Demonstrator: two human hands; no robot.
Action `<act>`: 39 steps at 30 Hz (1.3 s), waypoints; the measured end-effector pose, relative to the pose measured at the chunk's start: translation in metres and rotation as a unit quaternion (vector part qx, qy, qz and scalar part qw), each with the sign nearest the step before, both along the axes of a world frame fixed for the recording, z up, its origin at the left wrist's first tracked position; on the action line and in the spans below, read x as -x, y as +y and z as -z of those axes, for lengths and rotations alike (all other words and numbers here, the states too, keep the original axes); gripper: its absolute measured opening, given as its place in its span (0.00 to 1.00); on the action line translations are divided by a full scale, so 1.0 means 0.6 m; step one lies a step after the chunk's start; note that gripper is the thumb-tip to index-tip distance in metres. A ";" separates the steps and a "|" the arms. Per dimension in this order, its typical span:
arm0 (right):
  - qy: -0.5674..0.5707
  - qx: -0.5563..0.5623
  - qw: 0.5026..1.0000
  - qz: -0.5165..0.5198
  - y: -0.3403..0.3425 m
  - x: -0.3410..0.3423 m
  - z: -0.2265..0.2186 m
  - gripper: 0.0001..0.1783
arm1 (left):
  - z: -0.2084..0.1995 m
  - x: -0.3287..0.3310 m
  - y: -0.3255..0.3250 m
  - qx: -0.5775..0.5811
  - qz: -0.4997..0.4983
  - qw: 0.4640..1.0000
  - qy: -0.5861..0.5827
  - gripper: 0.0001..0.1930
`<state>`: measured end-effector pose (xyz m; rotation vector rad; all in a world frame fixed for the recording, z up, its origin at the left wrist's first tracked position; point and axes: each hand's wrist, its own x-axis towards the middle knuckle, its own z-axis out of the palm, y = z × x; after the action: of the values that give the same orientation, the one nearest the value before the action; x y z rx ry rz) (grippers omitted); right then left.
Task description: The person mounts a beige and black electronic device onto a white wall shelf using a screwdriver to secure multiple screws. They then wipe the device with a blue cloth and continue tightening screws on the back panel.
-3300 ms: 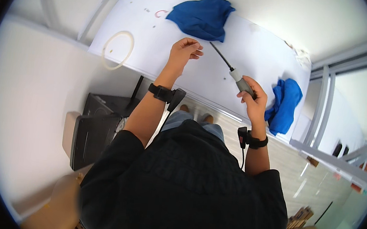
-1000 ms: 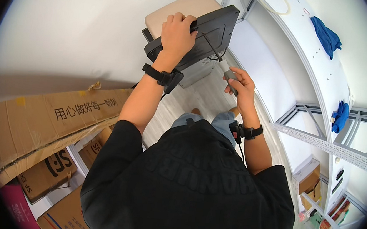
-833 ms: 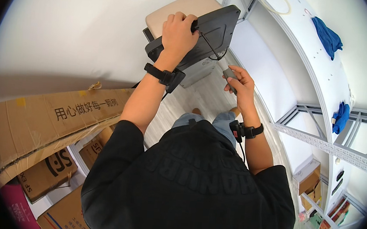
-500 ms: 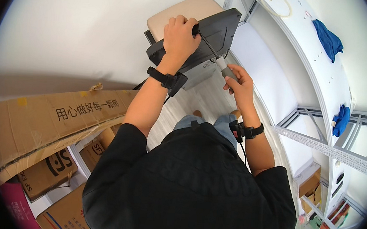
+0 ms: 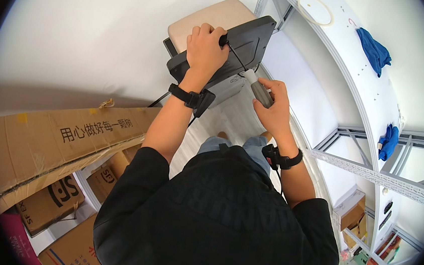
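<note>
Screwdriver (image 5: 251, 78) held in the fingers of the right hand (image 5: 276, 110) could slip if tilted and poke the left hand (image 5: 205, 52), whose fingers grip the black panel (image 5: 253, 39), upper middle.

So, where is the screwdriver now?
In the head view's upper middle, the screwdriver is in the right hand, its shaft pointing toward the left hand.
</note>
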<state>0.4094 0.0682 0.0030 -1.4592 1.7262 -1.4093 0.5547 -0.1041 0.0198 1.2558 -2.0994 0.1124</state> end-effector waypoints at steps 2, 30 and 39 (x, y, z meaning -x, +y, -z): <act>-0.015 -0.007 1.000 0.020 0.001 -0.005 -0.002 0.25 | 0.001 -0.002 0.000 0.002 0.000 1.000 0.006 0.15; -0.010 0.049 0.993 0.106 0.018 0.005 0.059 0.25 | 0.006 -0.007 -0.009 0.000 0.002 1.000 0.030 0.16; 0.013 0.005 0.989 0.147 0.011 -0.010 0.009 0.25 | 0.008 -0.006 -0.004 0.023 0.002 0.999 0.029 0.16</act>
<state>0.4151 0.0747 -0.0025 -1.2705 2.0171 -1.5513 0.5584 -0.1066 0.0150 1.2129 -2.0391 0.1219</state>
